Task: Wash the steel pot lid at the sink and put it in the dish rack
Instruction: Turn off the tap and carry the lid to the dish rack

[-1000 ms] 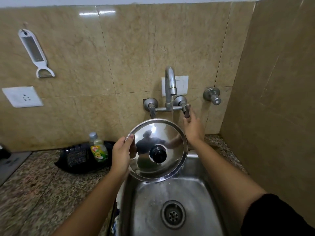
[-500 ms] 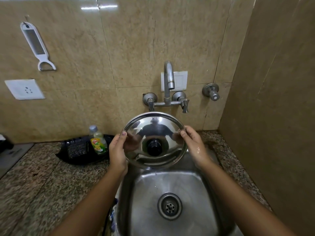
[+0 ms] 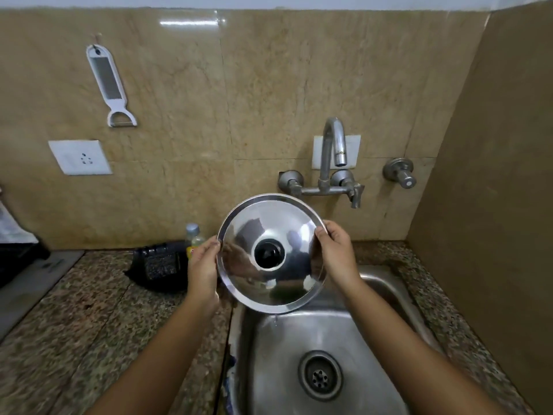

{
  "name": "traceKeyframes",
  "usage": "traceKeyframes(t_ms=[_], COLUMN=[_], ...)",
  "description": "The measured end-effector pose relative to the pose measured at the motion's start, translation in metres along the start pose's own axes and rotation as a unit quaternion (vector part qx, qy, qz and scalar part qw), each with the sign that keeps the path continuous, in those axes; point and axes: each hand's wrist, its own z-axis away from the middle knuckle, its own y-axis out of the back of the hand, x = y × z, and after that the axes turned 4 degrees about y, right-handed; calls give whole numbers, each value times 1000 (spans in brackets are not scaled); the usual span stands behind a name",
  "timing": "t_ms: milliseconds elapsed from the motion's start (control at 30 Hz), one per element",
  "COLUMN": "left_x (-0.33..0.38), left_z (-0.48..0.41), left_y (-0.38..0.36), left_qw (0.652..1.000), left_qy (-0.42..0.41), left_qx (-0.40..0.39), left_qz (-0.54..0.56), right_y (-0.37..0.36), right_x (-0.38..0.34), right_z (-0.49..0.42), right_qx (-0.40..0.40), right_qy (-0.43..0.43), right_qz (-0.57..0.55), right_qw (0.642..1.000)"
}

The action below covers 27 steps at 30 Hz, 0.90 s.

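The round polished steel pot lid with black knob point(image 3: 270, 253) is being gripped at opposite rim edges by the left hand point(image 3: 203, 265) and right hand point(image 3: 336, 253); it is being held tilted, knob toward the viewer, above the stainless sink's point(image 3: 374, 339) left rear corner, equally near both hands; no dish rack is being shown.

The space above the near left of the sink point(image 3: 323, 333) is taken up by the steel pot lid point(image 3: 270, 253), which is gripped at its rim by the left hand point(image 3: 203, 265) and the right hand point(image 3: 336, 254). Beyond it, the way is limited by the tap point(image 3: 332, 151) projecting from the far wall. The basin below is left open down to the drain point(image 3: 319, 375). On the left counter point(image 3: 74, 319), passage is blocked by a black tray point(image 3: 157, 266) and a bottle point(image 3: 193, 235).
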Motion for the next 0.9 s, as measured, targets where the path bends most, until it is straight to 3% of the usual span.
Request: traceKeyframes(t_ms=[167, 333, 667, 767, 900], left_x=[54, 135, 297, 331, 350], left_z=[-42, -82, -128, -151, -183], left_y=[87, 192, 382, 437, 493], left_qw=[999, 992, 940, 924, 910], left_qy=[-20, -90, -249, -256, -205], left_qx=[43, 60, 168, 224, 272], left_qz=[-27, -66, -159, -176, -237], right_y=[-108, -230, -484, -562, -654], right_x=[-15, -45, -131, -144, -155], right_z=[4, 6, -1, -10, -17], right_qx=[69, 71, -42, -73, -92], right_qy=[-53, -70, 6, 41, 87], right_qz=[-95, -175, -255, -236, -197], right_qw=[992, 980, 966, 968, 972])
